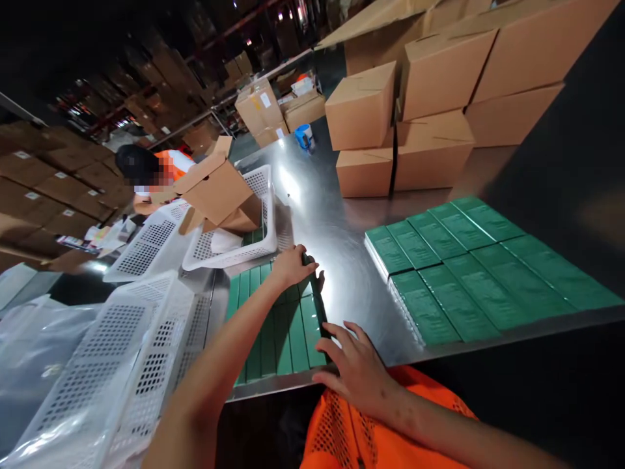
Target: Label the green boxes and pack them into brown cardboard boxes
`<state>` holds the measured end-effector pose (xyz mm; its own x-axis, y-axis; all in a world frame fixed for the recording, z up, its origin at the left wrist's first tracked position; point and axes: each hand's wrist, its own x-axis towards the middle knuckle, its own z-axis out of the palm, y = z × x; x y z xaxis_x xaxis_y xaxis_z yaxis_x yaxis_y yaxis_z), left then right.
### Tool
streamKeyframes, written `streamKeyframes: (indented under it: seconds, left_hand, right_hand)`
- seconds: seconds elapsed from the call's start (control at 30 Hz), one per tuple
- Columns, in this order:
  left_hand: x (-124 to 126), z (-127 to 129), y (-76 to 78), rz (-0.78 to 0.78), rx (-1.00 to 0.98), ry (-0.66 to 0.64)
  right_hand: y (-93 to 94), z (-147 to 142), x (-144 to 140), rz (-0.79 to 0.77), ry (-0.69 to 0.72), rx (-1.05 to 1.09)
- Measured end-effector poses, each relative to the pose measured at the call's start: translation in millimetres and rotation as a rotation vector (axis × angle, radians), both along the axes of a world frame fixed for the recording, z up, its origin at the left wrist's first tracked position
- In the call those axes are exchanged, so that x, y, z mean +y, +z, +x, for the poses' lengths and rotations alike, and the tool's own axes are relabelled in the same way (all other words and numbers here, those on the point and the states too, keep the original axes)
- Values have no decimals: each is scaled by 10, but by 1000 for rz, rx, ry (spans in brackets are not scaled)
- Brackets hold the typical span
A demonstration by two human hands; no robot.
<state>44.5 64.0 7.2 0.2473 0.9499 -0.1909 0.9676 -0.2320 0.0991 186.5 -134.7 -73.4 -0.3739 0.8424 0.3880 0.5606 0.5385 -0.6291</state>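
Two bare hands bracket a row of green boxes (pixel 280 332) lying flat on the steel bench (pixel 342 273) at its near edge. The left hand (pixel 291 264) sits on the far end of the row, fingers curled down over the top edge. The right hand (pixel 356 368) rests at the near right corner, fingers (pixel 336 332) spread open and touching the outermost box, gripping nothing. Judged from this placement, the hands press from opposite ends to keep the row square and tight.

The boxes lie side by side, long axes running away from the person toward the far side of the bench; the row itself extends left to right.

A second block of green boxes (pixel 469 267) lies flat well to the right, its boxes angled up and right. White perforated baskets (pixel 229 228) stand left of the row, one holding an open carton (pixel 217 189). Closed cartons (pixel 405 124) are stacked at the far side. Another person in orange (pixel 168 166) works beyond the baskets.
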Motion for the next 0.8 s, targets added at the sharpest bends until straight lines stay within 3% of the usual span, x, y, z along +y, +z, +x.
streamKeyframes:
  seconds: [0.13, 0.23, 0.37, 0.5, 0.67, 0.73, 0.8]
  left_hand:
    - [22, -7, -1, -16, 25, -1]
    - [32, 34, 37, -9, 42, -28]
    - [101, 259, 103, 42, -55, -103]
    - [256, 795, 41, 23, -227, -164]
    - [368, 1515, -188, -38, -315, -212]
    - [364, 1609, -225, -41, -301, -226]
    - [364, 1540, -201, -25, -266, -238]
  right_hand:
    - [-30, -54, 27, -23, -42, 9]
    - [25, 31, 23, -40, 23, -9]
    - [284, 512, -69, 36, 92, -10]
    - [454, 1182, -209, 168, -79, -189]
    - [227, 1622, -193, 179, -283, -538]
    - [117, 1616, -162, 187, -328, -568]
    - [60, 1524, -149, 198, -343, -540]
